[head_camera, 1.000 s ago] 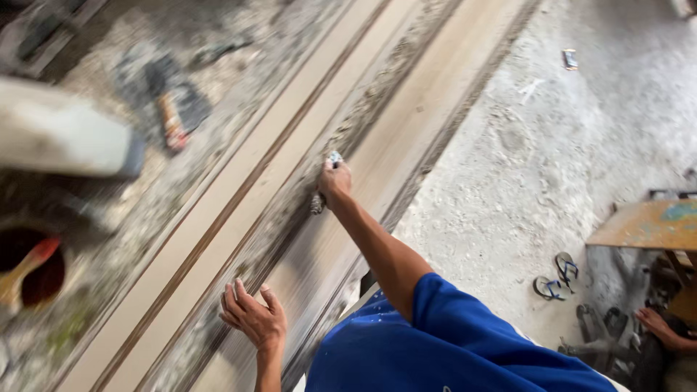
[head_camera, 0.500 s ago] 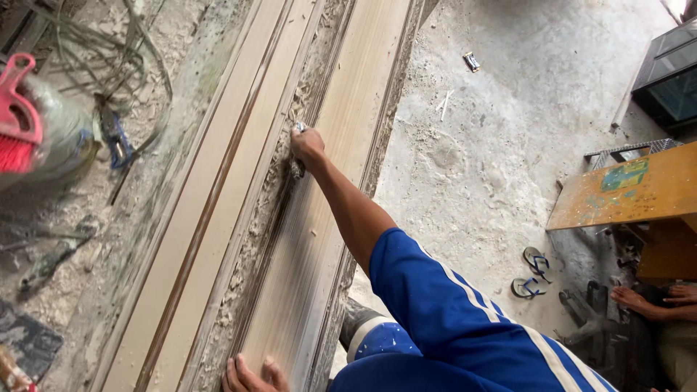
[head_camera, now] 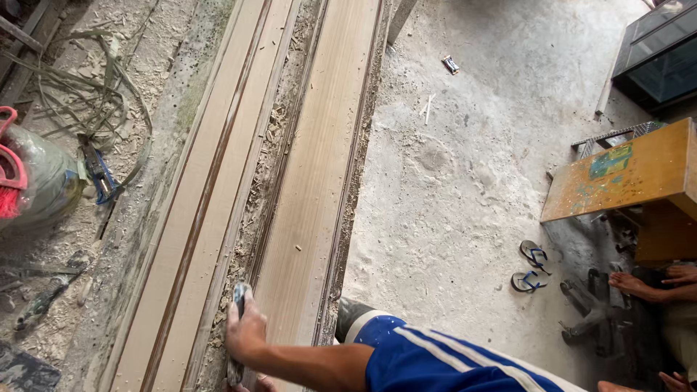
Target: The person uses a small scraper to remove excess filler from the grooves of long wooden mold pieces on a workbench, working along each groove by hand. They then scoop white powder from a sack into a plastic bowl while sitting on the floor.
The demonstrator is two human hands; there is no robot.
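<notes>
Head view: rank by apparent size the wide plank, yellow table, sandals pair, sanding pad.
1. wide plank
2. yellow table
3. sandals pair and sanding pad: look alike; pad partly hidden under right hand, nearer camera.

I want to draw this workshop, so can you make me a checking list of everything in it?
Surface: long wooden boards on a dusty concrete floor.
Job's things: grey block in the groove beside a board.
Clutter: wood shavings, flip-flops, blue-handled tool.
Hands: right hand gripping the grey block; left hand barely showing at the bottom edge.
Cables: nothing seen; only pale looped strips.
Surroundings: yellow table, another person's hands.
</notes>
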